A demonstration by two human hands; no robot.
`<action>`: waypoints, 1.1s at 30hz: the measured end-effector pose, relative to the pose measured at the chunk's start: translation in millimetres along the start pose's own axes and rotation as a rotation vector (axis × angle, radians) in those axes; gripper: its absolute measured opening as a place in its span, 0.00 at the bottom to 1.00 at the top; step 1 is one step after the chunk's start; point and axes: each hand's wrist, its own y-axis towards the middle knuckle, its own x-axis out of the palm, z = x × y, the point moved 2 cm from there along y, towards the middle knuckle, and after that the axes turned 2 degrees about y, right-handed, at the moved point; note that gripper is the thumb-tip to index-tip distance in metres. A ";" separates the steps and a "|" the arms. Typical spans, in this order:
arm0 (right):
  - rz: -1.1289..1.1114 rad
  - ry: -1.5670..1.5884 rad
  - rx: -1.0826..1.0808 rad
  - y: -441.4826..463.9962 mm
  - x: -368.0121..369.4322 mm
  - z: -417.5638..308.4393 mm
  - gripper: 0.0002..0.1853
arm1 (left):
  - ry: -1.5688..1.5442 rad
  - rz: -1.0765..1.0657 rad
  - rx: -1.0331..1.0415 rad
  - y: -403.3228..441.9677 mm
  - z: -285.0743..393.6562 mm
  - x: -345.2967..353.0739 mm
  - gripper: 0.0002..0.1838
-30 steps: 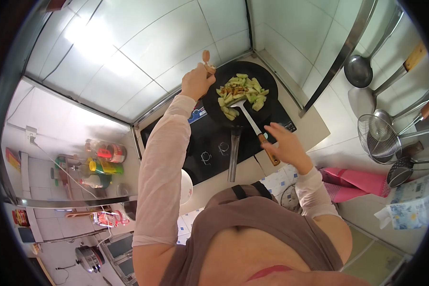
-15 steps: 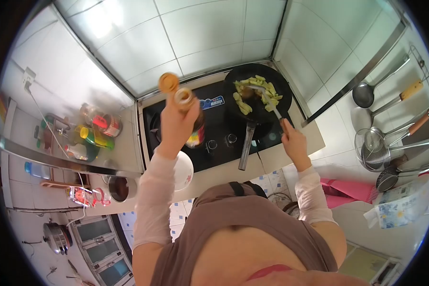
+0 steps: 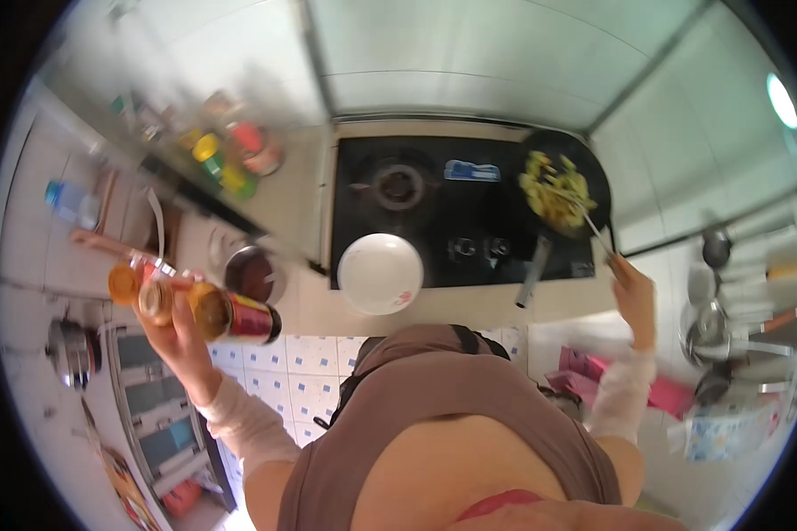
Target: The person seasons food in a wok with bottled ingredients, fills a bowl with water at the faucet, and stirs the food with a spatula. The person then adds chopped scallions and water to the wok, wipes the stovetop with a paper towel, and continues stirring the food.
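My left hand (image 3: 186,341), at the left beside the counter, is closed around a dark sauce bottle (image 3: 252,320) with a red-and-yellow label. The bottle's orange flip lid (image 3: 124,283) stands open, and its base points right. My right hand (image 3: 635,296) grips the handle of a spatula (image 3: 598,232), whose head is in a black frying pan (image 3: 598,181) at the right of the stove. Pale green-yellow pieces of food (image 3: 553,190) lie in the pan, partly covering the spatula's head.
A white bowl (image 3: 381,273) sits at the stove's front edge, near the bare left burner (image 3: 398,183). A dark pot (image 3: 250,273) and several bottles (image 3: 226,168) stand on the left counter. Ladles and strainers (image 3: 710,327) hang on the right wall.
My left hand has carried the sauce bottle from above the stove left and toward me, off the stove. The view has shifted, uncovering the bowl and left burner. The spatula stays in the pan.
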 end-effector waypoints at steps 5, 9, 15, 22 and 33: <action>-0.228 -0.019 0.284 6.9 -5.9 -18.3 0.22 | 0.026 0.234 0.043 52.3 -45.5 -53.2 0.28; -0.035 -0.026 0.258 38.2 56.0 13.0 0.22 | -0.111 0.270 0.118 113.6 -105.8 -64.3 0.33; 0.171 -0.276 0.022 68.7 93.7 -1.5 0.24 | -0.139 0.234 0.146 208.6 -179.8 -44.5 0.23; 0.044 -0.409 0.261 43.1 57.4 -7.8 0.22 | 0.280 0.151 0.229 326.4 -320.7 -29.7 0.26; 0.022 -0.489 0.378 39.9 30.3 -23.1 0.15 | 0.539 0.172 0.034 326.2 -391.5 3.6 0.29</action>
